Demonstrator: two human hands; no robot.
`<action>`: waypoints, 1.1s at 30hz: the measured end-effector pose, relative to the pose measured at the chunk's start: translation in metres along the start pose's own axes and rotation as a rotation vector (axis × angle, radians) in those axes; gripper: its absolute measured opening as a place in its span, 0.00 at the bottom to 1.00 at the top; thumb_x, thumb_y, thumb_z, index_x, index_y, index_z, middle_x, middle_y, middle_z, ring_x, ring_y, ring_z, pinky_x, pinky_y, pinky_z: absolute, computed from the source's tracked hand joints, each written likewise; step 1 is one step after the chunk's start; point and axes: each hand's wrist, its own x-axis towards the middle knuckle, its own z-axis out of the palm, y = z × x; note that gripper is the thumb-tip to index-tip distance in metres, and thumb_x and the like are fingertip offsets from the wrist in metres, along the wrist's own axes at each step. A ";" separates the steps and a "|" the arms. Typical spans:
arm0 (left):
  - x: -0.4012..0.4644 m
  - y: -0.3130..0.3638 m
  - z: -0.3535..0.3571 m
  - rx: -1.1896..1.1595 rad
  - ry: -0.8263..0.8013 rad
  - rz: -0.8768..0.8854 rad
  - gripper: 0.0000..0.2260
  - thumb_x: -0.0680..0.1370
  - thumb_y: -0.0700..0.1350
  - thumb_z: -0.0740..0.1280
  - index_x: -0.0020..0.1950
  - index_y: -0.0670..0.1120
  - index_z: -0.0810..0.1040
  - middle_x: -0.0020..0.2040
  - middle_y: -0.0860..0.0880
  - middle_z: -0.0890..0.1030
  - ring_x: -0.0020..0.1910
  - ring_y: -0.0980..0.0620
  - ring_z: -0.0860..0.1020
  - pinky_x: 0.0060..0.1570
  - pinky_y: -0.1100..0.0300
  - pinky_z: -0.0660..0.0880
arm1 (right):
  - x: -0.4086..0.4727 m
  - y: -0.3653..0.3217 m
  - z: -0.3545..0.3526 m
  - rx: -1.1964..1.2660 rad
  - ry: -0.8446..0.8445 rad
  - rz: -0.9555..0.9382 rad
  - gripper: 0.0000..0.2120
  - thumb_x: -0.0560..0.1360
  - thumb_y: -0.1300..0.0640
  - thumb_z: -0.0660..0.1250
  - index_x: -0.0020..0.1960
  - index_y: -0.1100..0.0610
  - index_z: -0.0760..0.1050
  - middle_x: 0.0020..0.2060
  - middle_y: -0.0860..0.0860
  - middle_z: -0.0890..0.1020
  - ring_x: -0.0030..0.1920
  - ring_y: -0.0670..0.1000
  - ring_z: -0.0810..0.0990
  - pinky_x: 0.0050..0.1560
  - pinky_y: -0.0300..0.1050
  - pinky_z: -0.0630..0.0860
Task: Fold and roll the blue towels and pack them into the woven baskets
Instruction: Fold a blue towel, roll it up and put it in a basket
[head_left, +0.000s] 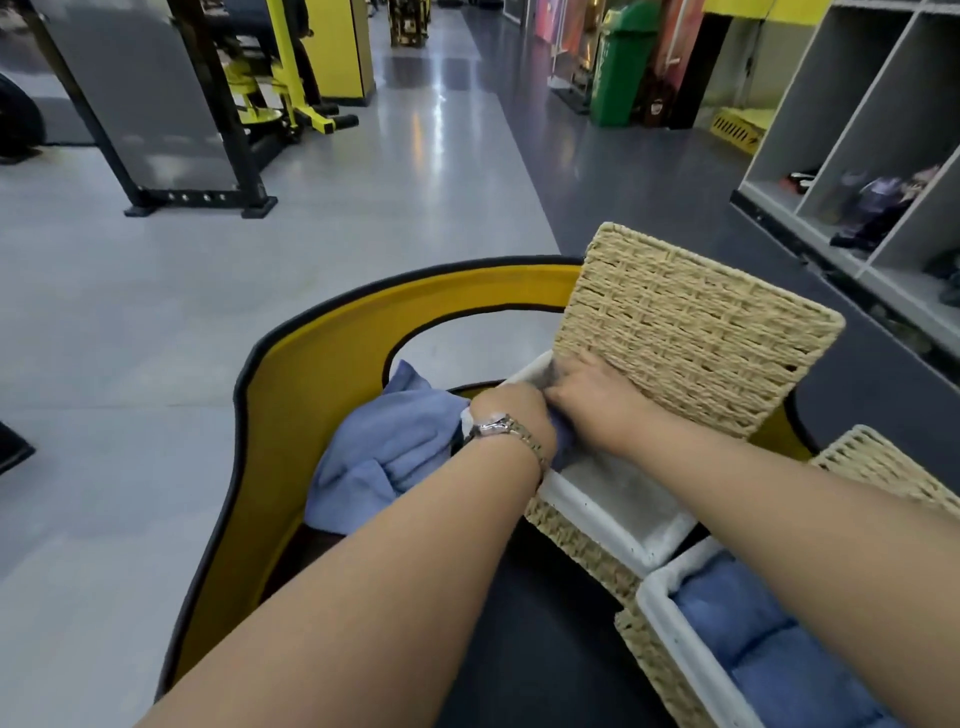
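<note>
I have both hands at the near-left corner of the open woven basket (582, 540), whose white liner rim (587, 512) frames a pale, mostly bare interior. My left hand (511, 415), wearing a metal wristwatch (506, 428), is curled closed on a blue towel (563, 441), of which only a small dark fold shows between the two hands. My right hand (592, 387) lies knuckles-up just beside the left, fingers tucked down at the liner edge; I cannot tell whether it grips the towel or only presses it. The basket's hinged lid (691, 332) stands tilted open behind the hands, its lower edge touching the back of the right hand. A loose heap of blue towels (384, 441) rests to the left, inside the yellow black-edged surround (291, 410), touching the left hand. A second woven basket (660, 649) sits at lower right, touching the first basket's corner; rolled blue towels (748, 639) fill its lined interior. The dark surface (540, 623) between my forearms is unobstructed. Beyond the yellow rim, grey floor (156, 312) extends openly to the left and ahead. A grey cubby shelf (852, 130) bounds the right side, well apart from the baskets.
</note>
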 end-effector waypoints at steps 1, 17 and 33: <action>-0.001 0.000 0.001 0.017 0.010 0.010 0.15 0.78 0.44 0.63 0.64 0.44 0.74 0.64 0.46 0.77 0.64 0.46 0.74 0.56 0.53 0.73 | -0.001 0.000 0.000 0.013 -0.004 -0.003 0.14 0.65 0.48 0.70 0.50 0.48 0.78 0.51 0.51 0.77 0.58 0.57 0.71 0.59 0.50 0.67; -0.251 -0.117 0.053 -0.409 0.143 0.036 0.04 0.72 0.50 0.65 0.46 0.57 0.78 0.43 0.58 0.81 0.46 0.58 0.79 0.46 0.63 0.74 | -0.107 -0.153 -0.061 0.607 0.109 0.145 0.04 0.73 0.56 0.63 0.42 0.53 0.76 0.38 0.54 0.81 0.44 0.60 0.78 0.40 0.47 0.67; -0.275 -0.123 0.058 -0.388 0.290 0.075 0.15 0.77 0.50 0.60 0.63 0.55 0.69 0.53 0.54 0.81 0.52 0.52 0.78 0.48 0.54 0.76 | -0.105 -0.215 -0.064 0.915 0.153 0.370 0.01 0.74 0.61 0.63 0.45 0.57 0.70 0.42 0.53 0.75 0.42 0.53 0.75 0.44 0.51 0.73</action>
